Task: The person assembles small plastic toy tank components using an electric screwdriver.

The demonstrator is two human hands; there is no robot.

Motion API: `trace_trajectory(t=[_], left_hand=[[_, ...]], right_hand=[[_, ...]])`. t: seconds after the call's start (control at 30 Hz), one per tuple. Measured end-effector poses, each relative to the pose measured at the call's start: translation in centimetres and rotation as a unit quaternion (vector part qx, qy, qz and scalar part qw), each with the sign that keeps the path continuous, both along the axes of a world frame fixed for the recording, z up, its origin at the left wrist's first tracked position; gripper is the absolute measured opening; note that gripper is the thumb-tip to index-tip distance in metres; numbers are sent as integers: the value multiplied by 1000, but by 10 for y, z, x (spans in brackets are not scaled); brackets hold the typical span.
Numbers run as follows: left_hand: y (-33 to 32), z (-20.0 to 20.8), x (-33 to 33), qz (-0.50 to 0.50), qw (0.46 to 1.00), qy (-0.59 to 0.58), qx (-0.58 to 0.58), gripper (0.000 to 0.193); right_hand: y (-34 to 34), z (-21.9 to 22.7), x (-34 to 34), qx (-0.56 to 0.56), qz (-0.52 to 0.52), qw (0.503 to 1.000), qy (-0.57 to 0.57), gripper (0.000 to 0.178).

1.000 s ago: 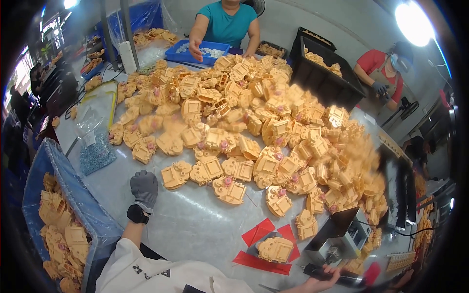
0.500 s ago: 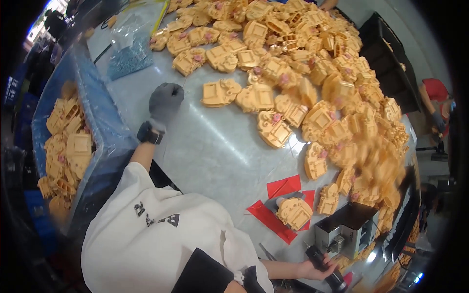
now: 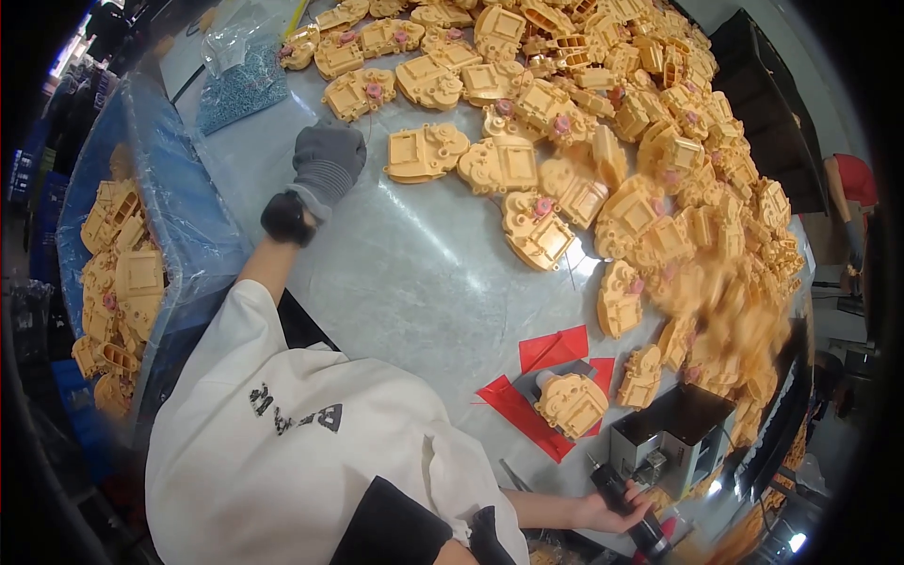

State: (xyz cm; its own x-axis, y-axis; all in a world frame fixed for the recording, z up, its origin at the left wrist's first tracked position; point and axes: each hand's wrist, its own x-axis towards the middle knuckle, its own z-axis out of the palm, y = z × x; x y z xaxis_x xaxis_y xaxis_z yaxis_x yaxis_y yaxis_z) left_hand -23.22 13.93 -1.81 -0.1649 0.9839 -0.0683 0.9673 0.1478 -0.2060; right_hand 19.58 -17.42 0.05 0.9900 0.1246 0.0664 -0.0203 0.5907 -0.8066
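Note:
My left hand (image 3: pixel 330 158), in a grey knit glove with a black band at the wrist, is closed in a fist over the grey table at the left. Whether anything is inside the fist is hidden. Just beyond it lie yellow plastic housings (image 3: pixel 426 153), some with pink parts. At the lower right my bare right hand (image 3: pixel 617 511) is wrapped round a black electric screwdriver (image 3: pixel 612 485). Its bit points up and left, beside a grey screw feeder (image 3: pixel 673 433) with a black top. One yellow housing (image 3: pixel 572 405) sits on a fixture between strips of red tape (image 3: pixel 553 348).
A large heap of yellow housings (image 3: pixel 650 122) covers the far and right parts of the table. A clear bag of small bluish screws (image 3: pixel 240 94) lies at the far left. At the left stands a blue-lined bin (image 3: pixel 193 202) holding more housings. Another person (image 3: pixel 852 188) is at the right edge.
My left fist has moved slightly away from me, toward the housings and the bag. The screwdriver remains in my right hand beside the feeder. The whole view has shifted a little.

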Motion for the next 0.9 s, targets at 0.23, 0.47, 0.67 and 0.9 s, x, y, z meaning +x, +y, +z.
trace_trajectory(t=[0.23, 0.47, 0.67, 0.9], left_hand=[[6, -7, 3, 61, 990, 114, -62, 20], [-35, -17, -18, 33, 986, -127, 105, 29], [-25, -26, -24, 36, 967, -210, 142, 26], [-11, -25, -30, 71, 961, -243, 109, 24]], right_hand=[[0, -3, 5, -24, 4, 1000, -14, 10], [-5, -7, 14, -17, 11, 1000, -14, 12], [1, -8, 14, -46, -23, 999, -17, 10], [3, -8, 8, -24, 0, 1000, -14, 13]])
